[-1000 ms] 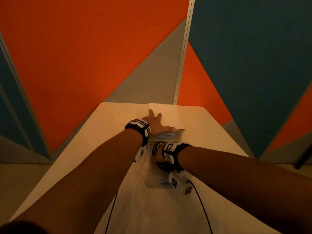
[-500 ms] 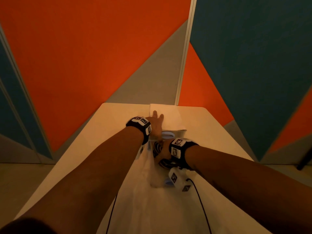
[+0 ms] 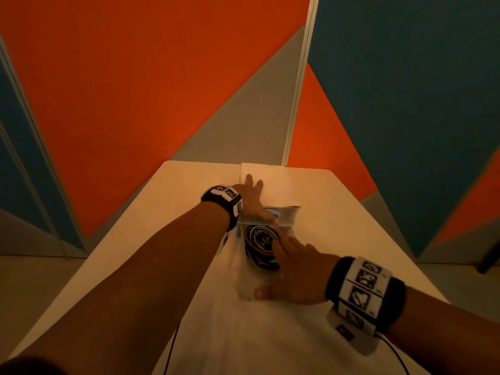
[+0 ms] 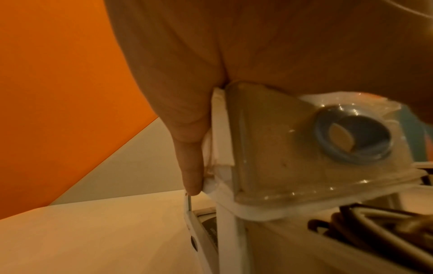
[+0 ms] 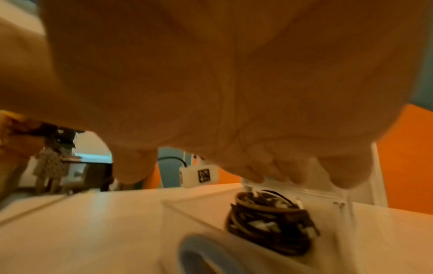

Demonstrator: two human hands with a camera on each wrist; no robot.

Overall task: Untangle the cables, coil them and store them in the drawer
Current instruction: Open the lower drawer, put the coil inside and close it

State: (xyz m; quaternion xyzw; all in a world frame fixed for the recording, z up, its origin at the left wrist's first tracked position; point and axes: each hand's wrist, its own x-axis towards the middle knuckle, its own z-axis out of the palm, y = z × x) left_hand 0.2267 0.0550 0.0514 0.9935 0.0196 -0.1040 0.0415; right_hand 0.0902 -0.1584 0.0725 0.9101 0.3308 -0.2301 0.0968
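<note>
The right hand (image 3: 293, 274), fingers loosely spread and gripping nothing, rests over the coiled cables (image 3: 260, 247) lying in the pulled-out clear drawer (image 3: 244, 280) — best slid shut squarely, no loop riding above the rim. Beyond, the left hand (image 3: 253, 197) lies flat, bracing the white drawer unit (image 3: 276, 182); the drawer's walls are hard to trace, its front hidden.

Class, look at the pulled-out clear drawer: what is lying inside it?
Inside the drawer lies a coiled bundle of black and white cables. The right hand covers the bundle's right edge and part of the drawer, so anything under it cannot be seen.
</note>
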